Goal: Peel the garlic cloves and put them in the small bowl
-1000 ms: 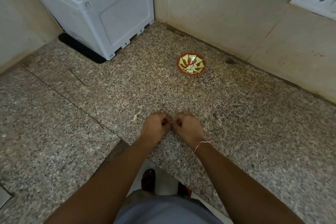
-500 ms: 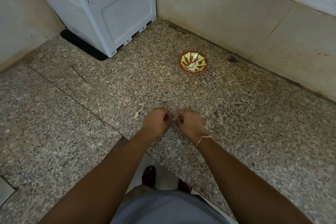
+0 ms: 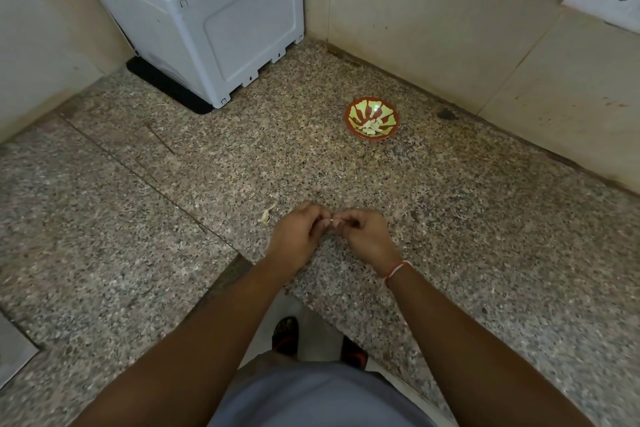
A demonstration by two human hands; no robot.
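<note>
Garlic clove [image 3: 333,220]: you have it pinched between both hands, in front of the small bowl [image 3: 372,118] and well apart from it, above the near edge of the counter [image 3: 450,218]. Only a pale sliver shows between the fingertips; whether any skin is left on it you cannot tell.

Left hand [image 3: 298,232]: your fingers are curled in, pinching one end of the clove.

Right hand [image 3: 363,234]: curled the same way, pinching the other end, the fingertips meeting those of the left.

How it handles: judge it very light and firm, yet easy to bruise under hard nails. The skin is likely thin, dry and brittle, tearing in flakes, and a bare clove is likely slick and a little sticky.

Where to hold: keep one hand on the body of the clove and pick at a tip with the other, where the skin probably lifts most readily.

Small bowl: it sits near the back wall and already holds several pale pieces.

Scrap [image 3: 267,214]: a bit of pale peel lies on the counter in front of the bowl, just beside your left hand.
</note>
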